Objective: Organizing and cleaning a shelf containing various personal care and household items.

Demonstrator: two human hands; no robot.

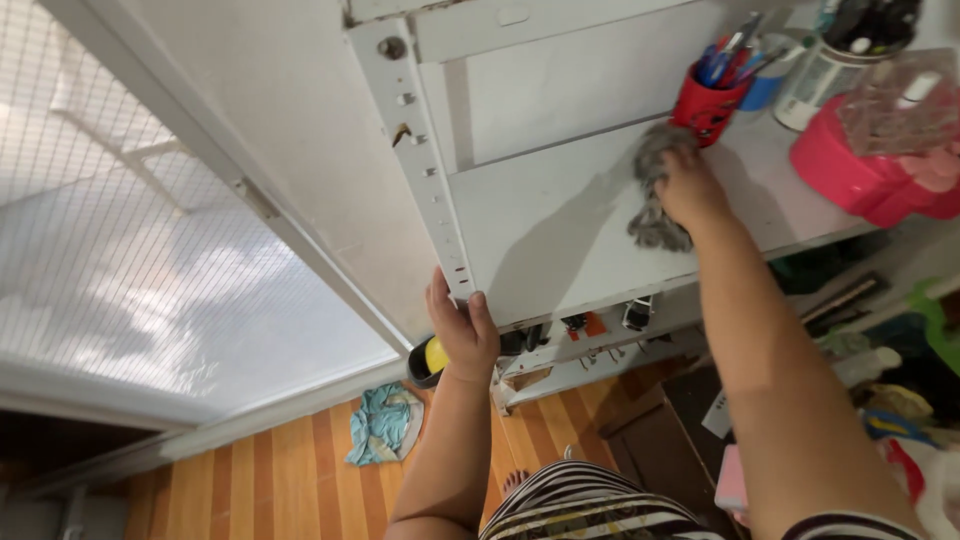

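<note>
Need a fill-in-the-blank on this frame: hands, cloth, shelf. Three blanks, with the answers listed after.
1. The right hand presses a grey ____ onto the white shelf.
2. The left hand grips the shelf's front ____ post.
3. The pen cup just beyond the right hand is ____ in colour.

Missing words: cloth; corner; red
</note>
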